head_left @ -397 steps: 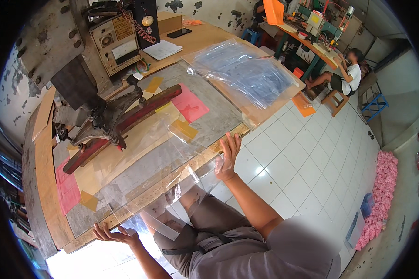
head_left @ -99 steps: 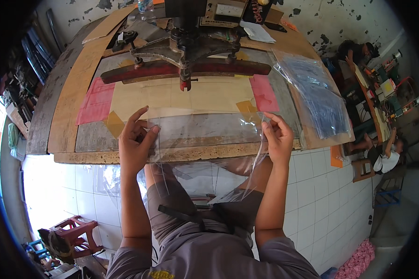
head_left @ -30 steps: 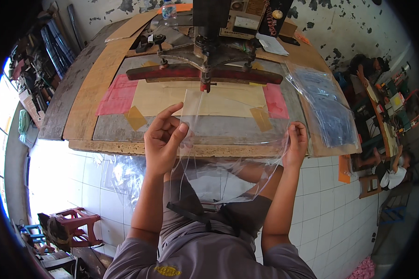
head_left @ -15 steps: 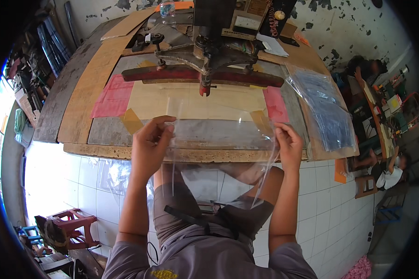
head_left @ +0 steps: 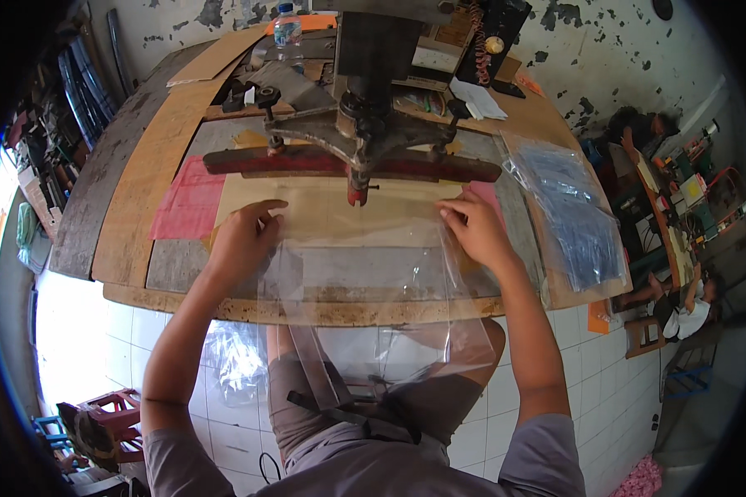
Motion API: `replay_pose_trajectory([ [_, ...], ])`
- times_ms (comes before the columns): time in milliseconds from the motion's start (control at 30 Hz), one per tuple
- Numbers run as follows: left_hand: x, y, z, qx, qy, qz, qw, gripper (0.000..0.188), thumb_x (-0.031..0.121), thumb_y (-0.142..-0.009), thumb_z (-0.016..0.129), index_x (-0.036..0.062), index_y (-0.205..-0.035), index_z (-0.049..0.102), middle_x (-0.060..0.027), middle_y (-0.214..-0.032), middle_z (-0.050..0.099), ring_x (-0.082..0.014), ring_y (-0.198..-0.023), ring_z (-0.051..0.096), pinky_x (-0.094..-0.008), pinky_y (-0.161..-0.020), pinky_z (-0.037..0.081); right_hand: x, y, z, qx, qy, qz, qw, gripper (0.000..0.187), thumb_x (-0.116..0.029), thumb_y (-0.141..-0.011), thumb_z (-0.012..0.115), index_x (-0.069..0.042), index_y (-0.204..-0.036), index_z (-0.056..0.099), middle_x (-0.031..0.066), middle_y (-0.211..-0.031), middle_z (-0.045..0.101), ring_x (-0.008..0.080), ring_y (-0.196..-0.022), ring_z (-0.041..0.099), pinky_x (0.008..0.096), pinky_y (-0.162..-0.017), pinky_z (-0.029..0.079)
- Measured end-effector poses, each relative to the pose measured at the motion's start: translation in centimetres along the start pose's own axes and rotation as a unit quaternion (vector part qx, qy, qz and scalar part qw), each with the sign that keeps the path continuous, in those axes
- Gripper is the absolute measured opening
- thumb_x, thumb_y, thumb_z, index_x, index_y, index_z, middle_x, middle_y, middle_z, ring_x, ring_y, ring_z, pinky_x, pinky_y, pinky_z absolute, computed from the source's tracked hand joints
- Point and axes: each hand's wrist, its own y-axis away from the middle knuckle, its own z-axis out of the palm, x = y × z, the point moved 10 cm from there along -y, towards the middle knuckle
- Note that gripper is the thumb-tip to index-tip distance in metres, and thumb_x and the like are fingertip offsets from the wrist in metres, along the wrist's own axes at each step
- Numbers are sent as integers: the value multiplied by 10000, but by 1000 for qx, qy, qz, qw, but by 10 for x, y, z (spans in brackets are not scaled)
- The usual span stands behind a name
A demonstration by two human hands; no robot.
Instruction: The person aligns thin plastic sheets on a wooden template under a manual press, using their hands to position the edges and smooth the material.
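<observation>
A clear plastic sheet (head_left: 373,286) is stretched between my hands, its far edge under the press and its near part hanging over the table edge above my lap. My left hand (head_left: 244,240) pinches its far left corner. At the far right corner, my right hand (head_left: 477,232) is closed on it, fingers bent. Right above the far edge runs the dark red bar (head_left: 307,163) of a metal press head (head_left: 365,124). Beneath the bar lies a cream-coloured pad (head_left: 331,199), with a pink patch (head_left: 184,203) at its left end.
A stack of clear plastic pieces (head_left: 568,211) lies on the table's right side. At the back stand a plastic bottle (head_left: 288,33) and a gauge box. A crumpled plastic bag (head_left: 236,360) is on the tiled floor, near a red stool (head_left: 112,410). Other people sit at the far right.
Both my hands have moved forward, carrying the plastic sheet's far edge over the pad and under the press bar. The view has shifted slightly.
</observation>
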Motion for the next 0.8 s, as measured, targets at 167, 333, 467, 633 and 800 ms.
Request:
replay_pose_trajectory([
  [167,3,-1,2,7,-7,-2,1000,304,100,-964,646,74,-1251,743,-87,-801,692,-152,-637,612,-325,-635,504,1,6,3,37,-23,2,999,186,-81,-997,696,-34,-1154,782,115,-1030,676,286,-932,692,378,-832,547],
  [333,0,-2,4,16,1,-20,1000,296,83,-973,636,68,-1248,745,-65,-762,634,-116,-622,546,-301,-620,466,3,0,-5,54,-53,19,997,181,-67,-991,699,-39,-1148,785,106,-992,674,266,-898,688,372,-779,549],
  [467,3,-5,4,11,-3,-44,999,331,64,-947,639,77,-1260,743,-95,-848,690,-137,-583,535,-306,-592,461,2,-5,-11,77,-35,14,996,176,-67,-986,706,-62,-1139,794,96,-977,668,256,-870,678,372,-747,542],
  [633,-5,-7,10,6,14,-72,997,321,47,-966,622,52,-1265,739,-19,-725,571,-82,-625,467,-275,-597,414,12,-6,6,56,3,-3,998,169,-72,-971,724,-92,-1119,804,84,-995,658,261,-887,678,371,-754,548],
  [800,-5,-8,10,11,14,-59,998,313,58,-971,626,44,-1262,741,-11,-712,559,-75,-627,461,-271,-588,406,6,-6,5,71,27,-7,997,197,-43,-948,732,-91,-1126,802,93,-990,654,274,-900,683,401,-770,556],
])
